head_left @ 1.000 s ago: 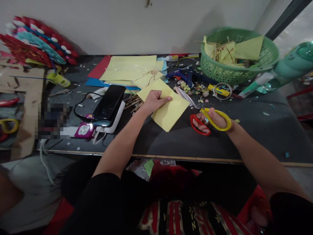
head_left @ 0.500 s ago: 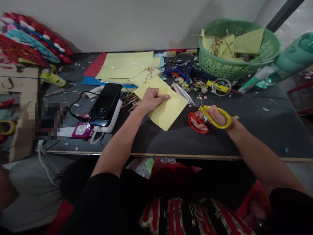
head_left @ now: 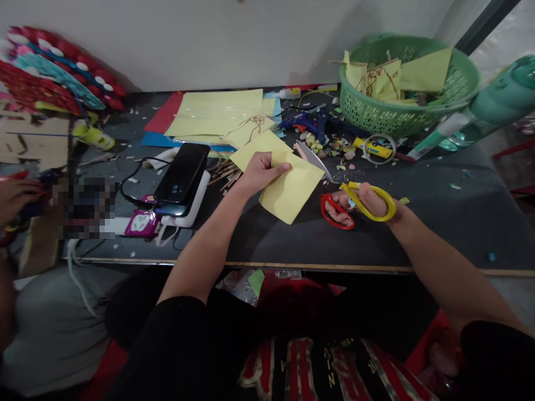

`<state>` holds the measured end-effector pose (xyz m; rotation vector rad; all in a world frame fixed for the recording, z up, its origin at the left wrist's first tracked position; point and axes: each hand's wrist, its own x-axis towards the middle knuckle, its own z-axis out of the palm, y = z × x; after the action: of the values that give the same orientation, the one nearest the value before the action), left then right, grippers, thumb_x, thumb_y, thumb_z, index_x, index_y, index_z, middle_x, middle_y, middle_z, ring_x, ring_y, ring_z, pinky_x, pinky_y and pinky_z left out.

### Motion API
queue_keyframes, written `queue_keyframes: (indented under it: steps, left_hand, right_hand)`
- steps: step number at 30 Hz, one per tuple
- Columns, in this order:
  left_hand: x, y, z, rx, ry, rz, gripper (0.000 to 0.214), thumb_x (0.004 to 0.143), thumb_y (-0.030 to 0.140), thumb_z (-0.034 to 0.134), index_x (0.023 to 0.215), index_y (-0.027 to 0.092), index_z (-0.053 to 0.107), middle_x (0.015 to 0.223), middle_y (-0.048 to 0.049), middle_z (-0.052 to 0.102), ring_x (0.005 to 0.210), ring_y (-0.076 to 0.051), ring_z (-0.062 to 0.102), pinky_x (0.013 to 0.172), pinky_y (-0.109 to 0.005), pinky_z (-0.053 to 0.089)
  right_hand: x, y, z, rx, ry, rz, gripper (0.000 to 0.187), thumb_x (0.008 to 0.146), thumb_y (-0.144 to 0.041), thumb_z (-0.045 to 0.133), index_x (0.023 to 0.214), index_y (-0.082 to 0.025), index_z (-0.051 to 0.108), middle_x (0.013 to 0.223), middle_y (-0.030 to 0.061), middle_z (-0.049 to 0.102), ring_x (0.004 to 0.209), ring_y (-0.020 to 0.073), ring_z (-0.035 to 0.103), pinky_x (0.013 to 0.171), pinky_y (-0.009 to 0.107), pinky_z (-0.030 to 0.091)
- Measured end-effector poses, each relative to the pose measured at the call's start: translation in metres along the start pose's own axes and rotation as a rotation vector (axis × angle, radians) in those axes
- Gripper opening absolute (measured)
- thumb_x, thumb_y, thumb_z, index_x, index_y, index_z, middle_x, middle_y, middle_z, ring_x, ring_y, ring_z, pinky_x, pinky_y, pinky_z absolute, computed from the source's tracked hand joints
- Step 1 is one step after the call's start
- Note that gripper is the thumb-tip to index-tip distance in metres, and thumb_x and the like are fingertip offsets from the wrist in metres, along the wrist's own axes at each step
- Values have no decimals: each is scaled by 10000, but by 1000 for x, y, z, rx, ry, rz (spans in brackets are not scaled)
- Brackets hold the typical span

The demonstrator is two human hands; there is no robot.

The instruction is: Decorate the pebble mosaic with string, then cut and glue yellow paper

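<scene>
My left hand (head_left: 267, 170) is closed on a sheet of yellow paper (head_left: 288, 195), thumb pressed on top and fingers curled. The paper is creased, with one part extending behind the hand. In my right hand (head_left: 368, 201) is a pair of scissors (head_left: 387, 203) with one yellow and one red handle loop. My thumb passes through the yellow loop and my fingers through the red one. The scissor blades are spread apart and point at the paper's right edge, which partly hides them; whether they touch it I cannot tell.
Yellow sheets (head_left: 217, 111), a blue glue gun (head_left: 320, 125), small shells or pebbles (head_left: 324, 145) and a green basket (head_left: 376, 114) line the back. A black phone (head_left: 184, 172) and thin sticks (head_left: 225, 172) lie left. A green bottle (head_left: 501, 106) stands right. Another person's hand (head_left: 16, 197) is far left.
Another person's hand has come into view at the far left with a dark blue object. The yellow paper has shifted very slightly to the right; my hands hold nearly the same pose.
</scene>
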<state>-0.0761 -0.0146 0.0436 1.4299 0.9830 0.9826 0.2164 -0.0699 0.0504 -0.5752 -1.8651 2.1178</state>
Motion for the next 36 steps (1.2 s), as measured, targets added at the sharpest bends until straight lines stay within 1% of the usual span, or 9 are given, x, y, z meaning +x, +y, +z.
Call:
queue_keyframes:
  steps: [4,8,12,15,19,23,30,34,36]
  left_hand:
    - [1,-3,2,11,-39,-30,455,676,535,823,816,116,715,824,-93,743,696,-167,677,607,-279,552]
    - [-1,1,5,-8,-30,-38,458,671,537,829,820,122,705,843,-93,743,721,-182,686,655,-305,566]
    - [0,2,8,-25,55,-9,491,715,614,766,811,142,670,797,-76,721,673,-165,663,592,-282,534]
    - [3,1,10,-14,124,29,447,703,568,796,802,156,653,780,-53,706,656,-144,644,574,-261,516]
    - [4,2,13,-57,140,41,463,672,573,813,825,167,649,790,-39,715,673,-138,653,614,-261,541]
    - [3,4,15,-77,154,6,489,618,597,829,724,167,622,710,-22,698,616,-119,622,563,-241,517]
    - [0,10,10,-61,128,-16,425,588,507,863,668,153,643,670,-13,682,588,-106,601,542,-240,505]
    - [1,9,3,18,115,-7,441,619,487,857,586,157,567,565,15,589,503,-64,509,453,-196,402]
    - [2,8,0,28,116,-3,446,625,487,859,589,157,561,562,14,584,499,-60,505,453,-192,402]
  right_hand:
    - [0,-6,1,9,-25,71,797,768,-944,280,819,-173,476,688,-4,429,528,89,433,510,256,379]
    - [1,-10,2,-17,-28,50,803,776,-939,274,842,-165,479,683,-10,433,520,83,444,508,245,387]
    - [1,-9,1,-50,-1,45,816,786,-935,250,855,-158,491,677,-8,442,513,81,451,496,237,374]
    - [2,-8,0,-51,-5,43,829,792,-933,199,851,-158,491,672,-3,440,503,83,448,493,242,385]
    - [2,-9,1,-56,-11,42,826,799,-925,205,867,-156,499,675,-2,438,502,81,441,484,239,368]
    - [1,-10,3,-59,-19,40,833,793,-931,211,883,-155,498,668,-5,434,506,79,424,486,239,358]
    - [-1,-9,1,-96,-27,35,846,798,-923,229,887,-139,536,668,9,457,524,88,429,491,245,355]
    - [1,-6,2,-68,-18,35,868,784,-932,240,915,-131,550,670,11,463,520,92,423,487,247,376]
    - [2,-6,3,-69,-12,28,876,781,-936,230,932,-134,549,670,12,467,511,94,421,486,250,378]
